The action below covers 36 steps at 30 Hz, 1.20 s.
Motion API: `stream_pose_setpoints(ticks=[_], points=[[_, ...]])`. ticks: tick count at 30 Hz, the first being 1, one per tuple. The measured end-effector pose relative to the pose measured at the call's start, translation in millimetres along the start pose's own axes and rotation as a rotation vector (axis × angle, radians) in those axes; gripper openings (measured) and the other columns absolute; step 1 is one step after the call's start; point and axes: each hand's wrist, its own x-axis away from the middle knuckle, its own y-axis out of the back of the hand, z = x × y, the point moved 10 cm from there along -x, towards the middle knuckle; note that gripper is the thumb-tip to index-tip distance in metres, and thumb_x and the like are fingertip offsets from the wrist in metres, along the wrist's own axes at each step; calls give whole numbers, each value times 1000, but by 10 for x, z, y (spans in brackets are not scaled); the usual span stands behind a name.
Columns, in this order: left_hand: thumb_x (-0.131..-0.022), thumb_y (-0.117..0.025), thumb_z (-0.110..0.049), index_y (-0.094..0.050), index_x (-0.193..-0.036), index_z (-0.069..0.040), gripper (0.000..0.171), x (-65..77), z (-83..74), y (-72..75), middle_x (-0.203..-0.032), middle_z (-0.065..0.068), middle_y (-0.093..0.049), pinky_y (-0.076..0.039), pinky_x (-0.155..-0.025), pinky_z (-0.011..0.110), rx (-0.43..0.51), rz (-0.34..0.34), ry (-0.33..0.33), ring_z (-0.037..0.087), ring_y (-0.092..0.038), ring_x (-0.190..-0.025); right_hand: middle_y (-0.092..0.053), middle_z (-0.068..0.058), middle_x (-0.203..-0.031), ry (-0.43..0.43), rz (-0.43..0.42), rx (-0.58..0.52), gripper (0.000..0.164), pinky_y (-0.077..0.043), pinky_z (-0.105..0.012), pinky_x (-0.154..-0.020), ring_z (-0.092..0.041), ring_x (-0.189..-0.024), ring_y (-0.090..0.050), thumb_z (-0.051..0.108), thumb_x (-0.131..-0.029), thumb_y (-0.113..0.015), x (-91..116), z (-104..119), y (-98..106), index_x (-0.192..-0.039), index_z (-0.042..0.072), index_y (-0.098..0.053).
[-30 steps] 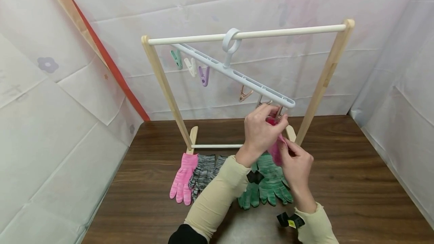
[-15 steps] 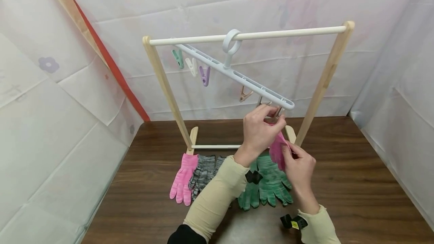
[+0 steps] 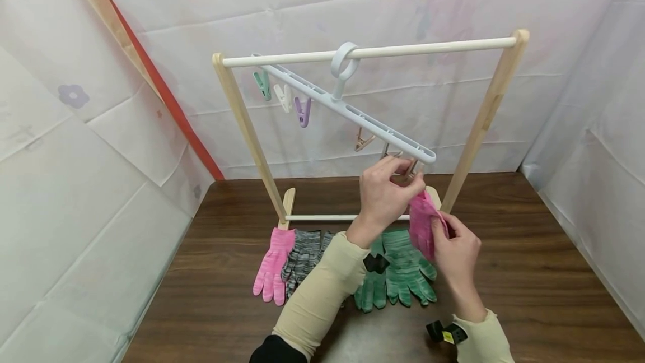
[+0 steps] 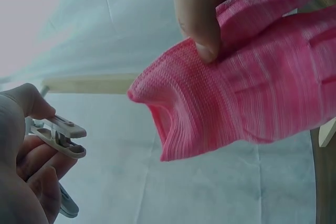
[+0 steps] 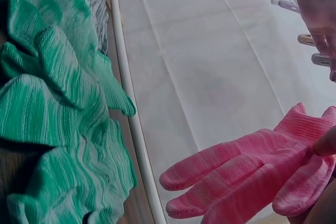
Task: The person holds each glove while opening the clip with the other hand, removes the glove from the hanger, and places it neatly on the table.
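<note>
My left hand (image 3: 383, 192) pinches a beige clothespin (image 4: 62, 136) that hangs at the near right end of the pale blue clip hanger (image 3: 347, 110). In the left wrist view the thumb and fingers squeeze its handles. A pink knitted glove (image 3: 423, 226) is pinched by my right hand (image 3: 456, 251), just right of and below the clothespin. The glove's cuff (image 4: 181, 103) points toward the clothespin, with a space between them in the left wrist view. Its fingers (image 5: 215, 179) dangle downward in the right wrist view.
The hanger hooks over the white bar (image 3: 428, 48) of a wooden rack. Green (image 3: 263, 84), white (image 3: 284, 97) and purple (image 3: 303, 112) clothespins hang at its far end. Another pink glove (image 3: 272, 268), grey gloves (image 3: 302, 254) and green gloves (image 3: 405, 265) lie on the brown table (image 3: 544, 273).
My right hand has drawn the pink glove right and slightly down, away from the clothespin. The glove's cuff has come out from behind my left hand, which still pinches the clothespin.
</note>
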Motion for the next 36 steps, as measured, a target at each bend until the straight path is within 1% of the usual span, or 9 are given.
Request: stream_pose_setpoints(ticks=[7, 13, 21, 27, 29, 31, 34, 35, 36], points=[[-77, -78, -17, -75, -89, -10, 14, 18, 3, 4, -84, -4, -71, -46, -66, 12, -26, 11, 4, 1, -62, -72, -70, -12, -72, 0, 0, 15, 8, -38, -10, -55, 6, -59, -51, 5, -88, -73, -14, -5, 54, -93, 2, -77], [-78, -78, -19, -75, -90, -11, 15, 29, 8, -5, -84, -5, -71, -45, -67, 12, -45, 18, 4, 1, -61, -74, -71, -14, -76, -12, 11, 23, 10, -39, -9, -57, 9, -62, -52, 5, -88, -73, -22, -39, 69, -96, 1, -77], [-78, -79, -20, -74, -90, -10, 16, 27, -2, -20, -84, -4, -71, -45, -68, 13, -29, 18, -12, 1, -61, -75, -71, -17, -78, -54, 15, 47, 13, -38, -9, -56, 11, -61, -50, 4, -88, -72, -33, -105, 132, -100, -2, -75], [-80, -80, -22, -75, -91, -10, 17, 28, -15, -27, -85, -4, -71, -48, -70, 15, -12, 23, -21, 2, -62, -77, -71, -17, -78, -69, 25, 60, 15, -38, -10, -56, 11, -61, -50, 5, -89, -73, -48, -146, 171, -102, -2, -75], [-80, -80, -22, -75, -91, -9, 18, 27, -18, -32, -86, -3, -72, -49, -71, 15, -5, 26, -24, 2, -62, -77, -71, -10, -75, -82, 24, 60, 15, -38, -10, -55, 11, -59, -50, 5, -89, -73, -53, -173, 193, -101, -2, -75], [-81, -80, -22, -74, -92, -9, 18, 26, -21, -39, -87, -3, -72, -48, -72, 14, 2, 32, -27, 3, -63, -78, -68, 5, -71, -100, 27, 61, 15, -38, -11, -54, 10, -58, -50, 6, -89, -73, -55, -203, 215, -101, -2, -75], [-81, -80, -22, -74, -93, -9, 19, 22, -25, -50, -88, -2, -72, -47, -75, 13, 11, 43, -30, 3, -63, -80, -59, 26, -68, -136, 39, 51, 16, -39, -11, -54, 9, -57, -51, 8, -89, -72, -56, -249, 235, -102, -2, -75], [-81, -80, -21, -74, -93, -9, 19, 19, -25, -52, -88, -2, -72, -47, -75, 13, 17, 47, -31, 3, -63, -80, -59, 27, -69, -144, 44, 51, 17, -40, -11, -54, 9, -57, -52, 8, -90, -72, -58, -259, 239, -102, -3, -74], [-80, -80, -21, -74, -94, -9, 19, 17, -26, -55, -88, -2, -72, -47, -76, 12, 22, 52, -31, 3, -63, -80, -62, 24, -69, -153, 48, 51, 17, -40, -10, -54, 9, -58, -52, 9, -90, -72, -58, -270, 243, -102, -3, -74]])
